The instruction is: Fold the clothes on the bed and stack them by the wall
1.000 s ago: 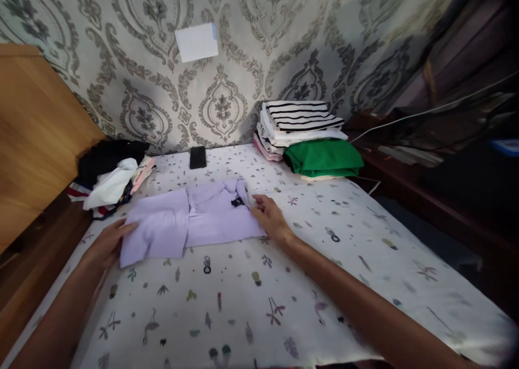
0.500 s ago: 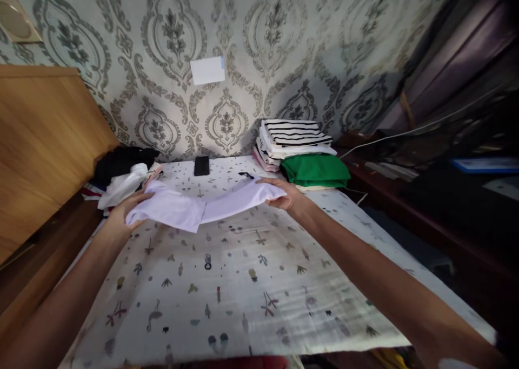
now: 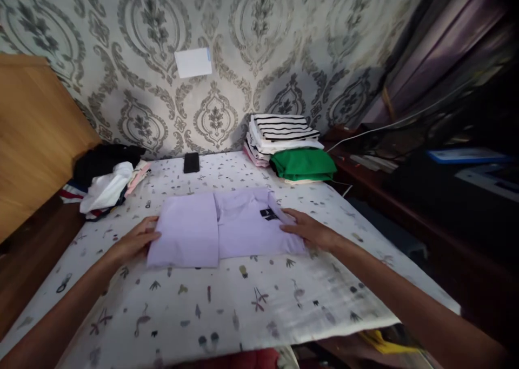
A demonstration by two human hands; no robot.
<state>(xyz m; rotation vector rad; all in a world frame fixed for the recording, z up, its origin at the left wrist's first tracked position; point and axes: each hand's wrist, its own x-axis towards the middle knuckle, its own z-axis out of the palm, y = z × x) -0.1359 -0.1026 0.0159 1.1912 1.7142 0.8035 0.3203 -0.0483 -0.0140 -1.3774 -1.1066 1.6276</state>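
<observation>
A lavender T-shirt [image 3: 188, 234] lies flat on the patterned white sheet, its left part folded over. The collar, with a black neck label [image 3: 268, 214], shows on the right part. At the shirt's left edge my left hand [image 3: 135, 240] has its fingers closed on the fabric, the thumb partly hidden. My right hand [image 3: 310, 229] grips the opposite edge beside the label, fingertips on top of the cloth.
Behind the shirt lies a black phone [image 3: 191, 162]. A folded green garment [image 3: 304, 165] and striped folded clothes [image 3: 284, 127] are stacked at the back right. Loose clothes [image 3: 106, 188] are heaped at left by a wooden panel [image 3: 40, 136]. A white cable [image 3: 389, 125] crosses the dark right side.
Both hands have lowered the lavender T-shirt from the air onto the sheet, nearer to me. It now lies flat with its neck label in sight. The view has shifted slightly right.
</observation>
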